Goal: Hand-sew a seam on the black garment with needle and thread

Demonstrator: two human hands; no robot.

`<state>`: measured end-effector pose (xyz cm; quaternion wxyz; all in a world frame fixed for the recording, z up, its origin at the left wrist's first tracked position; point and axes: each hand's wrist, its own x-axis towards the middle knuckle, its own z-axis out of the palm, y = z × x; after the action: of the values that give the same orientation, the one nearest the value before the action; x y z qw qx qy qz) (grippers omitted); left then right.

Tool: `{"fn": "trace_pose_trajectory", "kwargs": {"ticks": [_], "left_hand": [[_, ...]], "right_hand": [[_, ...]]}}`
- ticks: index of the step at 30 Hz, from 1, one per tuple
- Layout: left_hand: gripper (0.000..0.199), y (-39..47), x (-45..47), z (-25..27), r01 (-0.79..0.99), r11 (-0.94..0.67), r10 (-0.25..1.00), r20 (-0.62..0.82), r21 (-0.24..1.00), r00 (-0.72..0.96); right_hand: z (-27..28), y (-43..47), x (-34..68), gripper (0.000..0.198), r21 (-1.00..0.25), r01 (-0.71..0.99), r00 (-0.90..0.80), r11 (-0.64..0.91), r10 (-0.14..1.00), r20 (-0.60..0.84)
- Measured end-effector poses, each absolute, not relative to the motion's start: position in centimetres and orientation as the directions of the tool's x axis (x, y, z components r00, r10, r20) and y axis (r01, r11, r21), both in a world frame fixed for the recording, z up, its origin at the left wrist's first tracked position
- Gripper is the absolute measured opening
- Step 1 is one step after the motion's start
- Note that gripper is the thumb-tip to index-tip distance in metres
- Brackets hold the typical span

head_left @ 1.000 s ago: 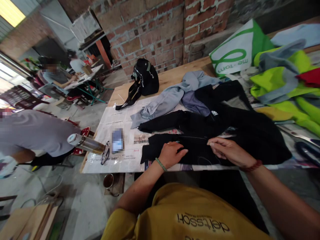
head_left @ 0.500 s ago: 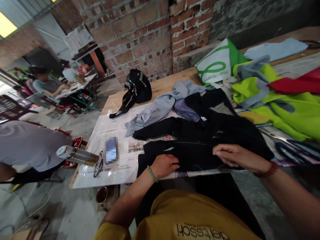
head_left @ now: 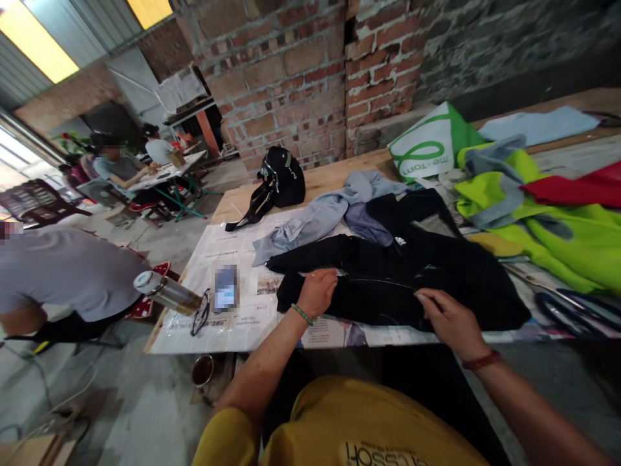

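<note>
A black garment (head_left: 376,304) with long sleeve-like parts lies spread along the near side of the table. A thin pale line, a thread or a seam, runs across it between my hands. My left hand (head_left: 316,294), wearing a green bead bracelet, has its fingers closed on the cloth at the left end of that line. At the line's right end my right hand (head_left: 449,320) pinches the garment with thumb and forefinger; any thread there is too small to make out. Behind the garment lies a crumpled light-grey garment (head_left: 310,220).
Newspaper (head_left: 252,310) covers the table. At left are a phone (head_left: 226,289), glasses (head_left: 201,314) and a bottle (head_left: 167,291). A black bag (head_left: 284,178) stands behind. Right hold scissors (head_left: 572,310), yellow-green cloth (head_left: 572,239) and a green-white bag (head_left: 427,145). A person (head_left: 72,272) sits at left.
My left hand has moved up onto the cloth at the left end of the pale line and closed. The right hand has shifted slightly lower, and the garment's near left part has been drawn up.
</note>
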<state>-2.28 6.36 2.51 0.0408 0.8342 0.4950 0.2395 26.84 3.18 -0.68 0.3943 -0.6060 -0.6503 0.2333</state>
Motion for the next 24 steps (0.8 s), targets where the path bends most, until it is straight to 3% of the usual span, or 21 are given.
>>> {"fn": "trace_pose_trajectory", "kwargs": {"ticks": [4,6,11,15,19,22,24], "left_hand": [[0.025,6.1,-1.5,0.9,0.841,-0.445,0.886,0.287,0.308,0.363],[0.025,4.7,-1.7,1.3,0.833,-0.408,0.909,0.252,0.373,0.333],[0.018,1.2,-2.9,7.3,0.691,-0.384,0.920,0.190,0.613,0.343],[0.015,2.4,-3.5,10.1,0.747,-0.285,0.958,0.184,0.601,0.218],[0.015,4.8,-3.6,7.2,0.817,-0.290,0.955,0.208,0.498,0.212],[0.017,5.3,-3.8,5.5,0.783,-0.324,0.943,0.253,0.531,0.218],[0.018,5.4,-4.4,5.6,0.750,-0.310,0.951,0.184,0.584,0.250]], "right_hand": [[-1.9,3.1,26.6,0.031,-0.670,0.681,-0.069,0.294,0.937,0.341],[-1.4,2.7,26.8,0.032,-0.642,0.698,-0.090,0.316,0.929,0.360],[4.8,1.2,27.9,0.030,-0.631,0.723,-0.007,0.280,0.917,0.399],[7.8,2.3,27.9,0.030,-0.644,0.718,0.049,0.266,0.903,0.427],[3.9,5.1,27.2,0.030,-0.662,0.695,0.003,0.282,0.919,0.395],[0.2,6.4,27.0,0.033,-0.672,0.690,0.067,0.269,0.900,0.430],[-0.8,6.8,27.0,0.034,-0.680,0.684,0.112,0.264,0.883,0.455]]}}
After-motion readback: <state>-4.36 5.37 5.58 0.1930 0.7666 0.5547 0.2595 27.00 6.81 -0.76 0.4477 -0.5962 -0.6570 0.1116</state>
